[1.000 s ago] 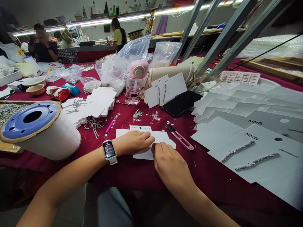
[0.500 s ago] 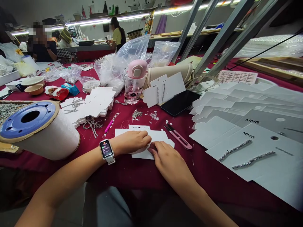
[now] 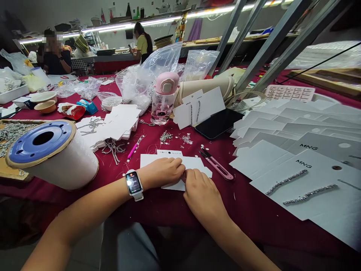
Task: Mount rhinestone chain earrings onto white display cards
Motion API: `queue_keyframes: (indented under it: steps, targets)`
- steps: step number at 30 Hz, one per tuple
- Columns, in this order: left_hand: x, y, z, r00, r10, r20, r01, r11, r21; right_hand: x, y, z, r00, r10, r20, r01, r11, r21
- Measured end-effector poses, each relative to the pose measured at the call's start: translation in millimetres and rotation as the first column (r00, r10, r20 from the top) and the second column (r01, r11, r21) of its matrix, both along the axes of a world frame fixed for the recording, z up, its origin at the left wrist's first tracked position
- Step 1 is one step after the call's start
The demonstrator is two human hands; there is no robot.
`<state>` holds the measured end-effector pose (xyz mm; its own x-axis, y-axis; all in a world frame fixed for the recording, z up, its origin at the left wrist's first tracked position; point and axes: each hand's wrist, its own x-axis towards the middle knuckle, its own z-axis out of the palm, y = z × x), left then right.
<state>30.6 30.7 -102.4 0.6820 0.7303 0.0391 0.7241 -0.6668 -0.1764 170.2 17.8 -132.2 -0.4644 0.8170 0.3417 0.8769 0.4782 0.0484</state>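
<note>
In the head view, the white card (image 3: pixel 176 162) lies flat on the bench (image 3: pixel 248 214), low and just right of centre in the frame. The left hand (image 3: pixel 160 173) rests across its left half, fingers together and curving down onto the card, with a smartwatch (image 3: pixel 133 184) on the wrist. The right hand (image 3: pixel 201 196) sits just below and to the right, its fingertips (image 3: pixel 188 177) against the card's lower edge and touching the left hand's fingertips. Both hands are narrow and close over the card, but whether either one pinches it cannot be told.

Just right of the card lie pink snips (image 3: pixel 216 164); just above it is a pink hook tool (image 3: pixel 134 146). Left of the left hand stands a large spool of white thread (image 3: pixel 53 155), and beyond it a pile of blank cards (image 3: pixel 111 125) sits beside a tangle of rhinestone chain (image 3: pixel 113 149). Printed MNG cards (image 3: pixel 306 177) fan across the right of the frame, some with rhinestone strips. Toward the top centre are a pink-capped bottle (image 3: pixel 164 101) and clear plastic bags (image 3: pixel 158 69). Two co-workers (image 3: pixel 56 56) (image 3: pixel 142 43) are at the upper left.
</note>
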Motion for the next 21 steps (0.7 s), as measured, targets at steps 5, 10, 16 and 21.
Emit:
queue_keyframes:
  steps: [5, 10, 16, 21]
  targets:
    - [-2, 1, -3.9, 1.000, -0.007, 0.010, 0.007, 1.000, 0.016, 10, 3, -0.2, 0.967, 0.057, -0.249, -0.090, 0.988, -0.123]
    - [-5, 2, -0.8, 0.999, -0.013, 0.030, 0.014, 0.999, -0.029, 19, 3, 2.2, 0.941, 0.089, -0.325, -0.144, 0.978, -0.148]
    - [-9, 4, 0.0, 0.999, -0.026, 0.039, 0.027, 0.999, -0.017, 20, 6, 7.8, 0.970, 0.187, -0.156, -0.194, 0.980, -0.033]
    - [-7, 5, -4.1, 0.998, -0.044, 0.045, 0.041, 0.997, 0.070, 19, 8, 8.2, 0.970, 0.245, -0.003, -0.244, 0.966, 0.084]
